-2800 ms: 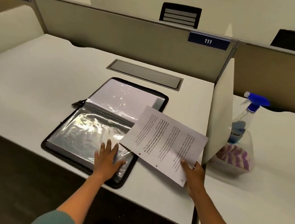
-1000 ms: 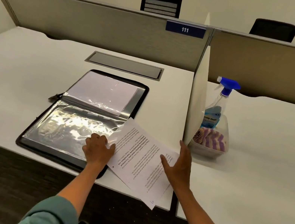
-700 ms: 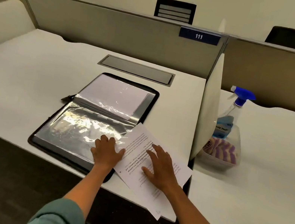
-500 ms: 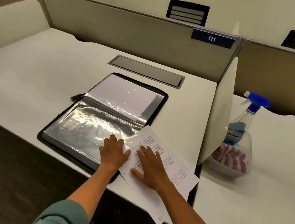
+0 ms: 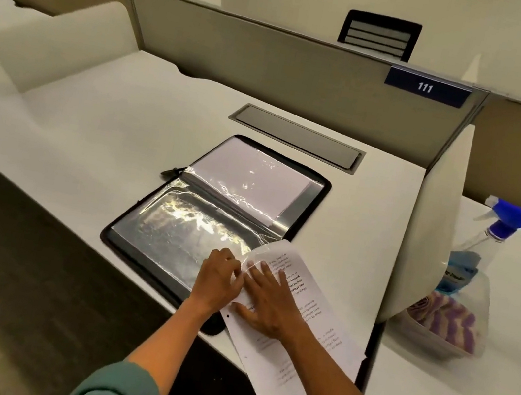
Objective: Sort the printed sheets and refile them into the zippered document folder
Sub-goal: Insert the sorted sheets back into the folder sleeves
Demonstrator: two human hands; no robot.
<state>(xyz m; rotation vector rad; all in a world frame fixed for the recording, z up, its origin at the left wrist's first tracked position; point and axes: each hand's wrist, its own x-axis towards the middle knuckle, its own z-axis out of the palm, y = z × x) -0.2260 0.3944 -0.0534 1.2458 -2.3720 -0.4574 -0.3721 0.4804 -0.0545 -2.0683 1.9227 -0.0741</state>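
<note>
A black zippered document folder (image 5: 315, 203) lies open on the white desk, showing shiny clear plastic sleeves (image 5: 184, 229). A white sheet sits inside the far sleeve (image 5: 245, 177). A printed sheet (image 5: 312, 311) lies at the folder's near right corner and hangs over the desk's front edge. My left hand (image 5: 216, 280) rests on the near sleeve's right edge with curled fingers that pinch the plastic. My right hand (image 5: 269, 299) presses flat on the printed sheet, fingers spread, right beside the left hand.
A cream divider panel (image 5: 431, 227) stands right of the folder. Behind it sit a blue-topped spray bottle (image 5: 487, 244) and a clear tub with a purple striped cloth (image 5: 446, 320). A grey cable hatch (image 5: 298, 134) lies beyond the folder. A partition wall closes the back.
The printed sheet came down from the air onto the desk by the folder. My right hand let go of its edge and slid left on the paper, up against my left hand.
</note>
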